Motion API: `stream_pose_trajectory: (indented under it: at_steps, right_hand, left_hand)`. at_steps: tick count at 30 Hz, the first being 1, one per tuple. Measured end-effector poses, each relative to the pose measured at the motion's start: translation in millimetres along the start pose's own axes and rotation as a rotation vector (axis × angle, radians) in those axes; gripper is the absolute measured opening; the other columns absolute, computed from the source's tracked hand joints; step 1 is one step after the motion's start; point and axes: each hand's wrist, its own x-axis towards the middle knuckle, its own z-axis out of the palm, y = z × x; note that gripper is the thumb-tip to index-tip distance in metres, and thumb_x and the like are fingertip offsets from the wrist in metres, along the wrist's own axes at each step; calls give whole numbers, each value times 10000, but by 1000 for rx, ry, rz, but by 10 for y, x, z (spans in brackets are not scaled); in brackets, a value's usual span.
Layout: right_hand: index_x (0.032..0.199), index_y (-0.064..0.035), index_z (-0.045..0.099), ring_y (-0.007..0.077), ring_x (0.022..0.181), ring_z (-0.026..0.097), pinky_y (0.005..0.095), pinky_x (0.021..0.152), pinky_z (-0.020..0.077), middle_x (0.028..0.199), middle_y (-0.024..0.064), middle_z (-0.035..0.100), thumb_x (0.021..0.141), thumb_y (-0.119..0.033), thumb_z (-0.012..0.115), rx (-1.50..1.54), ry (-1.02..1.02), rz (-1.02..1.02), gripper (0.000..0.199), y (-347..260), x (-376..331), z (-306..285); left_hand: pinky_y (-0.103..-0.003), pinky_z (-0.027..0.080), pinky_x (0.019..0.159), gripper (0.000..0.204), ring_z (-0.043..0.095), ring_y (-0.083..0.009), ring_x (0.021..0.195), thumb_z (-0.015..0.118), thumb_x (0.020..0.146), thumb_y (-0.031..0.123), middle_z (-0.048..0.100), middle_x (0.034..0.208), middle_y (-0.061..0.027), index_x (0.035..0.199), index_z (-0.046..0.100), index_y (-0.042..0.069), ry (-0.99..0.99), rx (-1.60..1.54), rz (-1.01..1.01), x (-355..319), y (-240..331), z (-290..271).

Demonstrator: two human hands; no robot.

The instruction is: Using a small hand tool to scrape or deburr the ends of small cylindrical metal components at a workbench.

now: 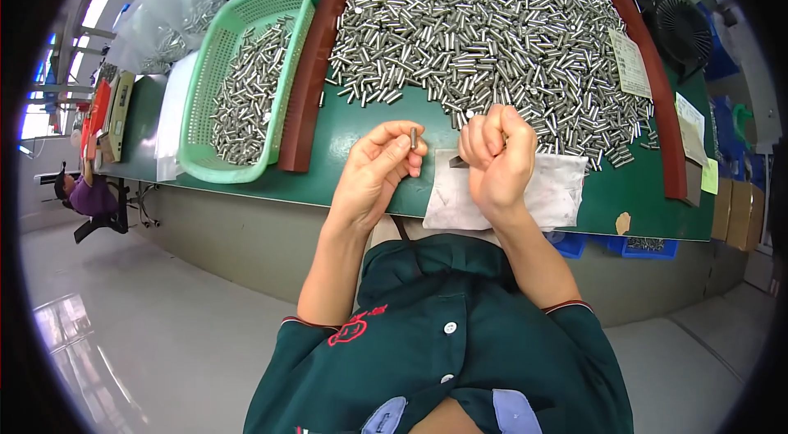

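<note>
Between the thumb and fingers of my left hand stands a small steel pin, held upright over the green table. My right hand is closed in a fist above a stained white cloth. A short dark piece sticks out at the left side of that fist; its kind is hidden by the fingers. Just beyond both hands lies a wide heap of loose steel pins.
Reddish-brown rails border the heap. At the left, a green plastic basket holds more pins. A black fan and paper slips are at the right. Blue bins sit below the table edge. A person sits far left.
</note>
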Motion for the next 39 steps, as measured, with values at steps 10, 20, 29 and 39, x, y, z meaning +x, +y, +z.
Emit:
stream_pose_trajectory:
  at_steps: [10,20,29,39]
  right_hand:
    - [512,-92,270,63,384,189,223,366,160,431,-11,260,852,-167,334,6,-5,-15,354,-13,38,12]
    - [504,-87,281,66,382,206,227,370,160,430,-7,278,839,-133,337,11,-9,1,342,-55,-18,7]
    - [522,-95,278,78,379,182,234,370,162,419,-4,255,851,-175,314,-34,5,-8,341,6,-4,27]
    - [517,-96,295,75,373,198,236,366,160,411,-8,274,855,-170,328,-25,2,-14,347,-25,7,9]
  left_hand:
    - [-194,298,482,157,379,-56,514,547,818,120,456,593,36,722,564,-4,228,716,314,257,247,-92]
    - [-400,427,576,93,559,-340,651,602,711,58,577,685,-166,763,543,8,244,1577,569,454,207,-29]
    - [-436,424,578,134,558,-358,674,569,754,85,577,705,-179,838,487,21,153,1658,504,496,257,-126]
    - [-435,420,534,91,549,-347,618,520,791,85,547,646,-174,800,452,26,62,1751,594,500,271,-66]
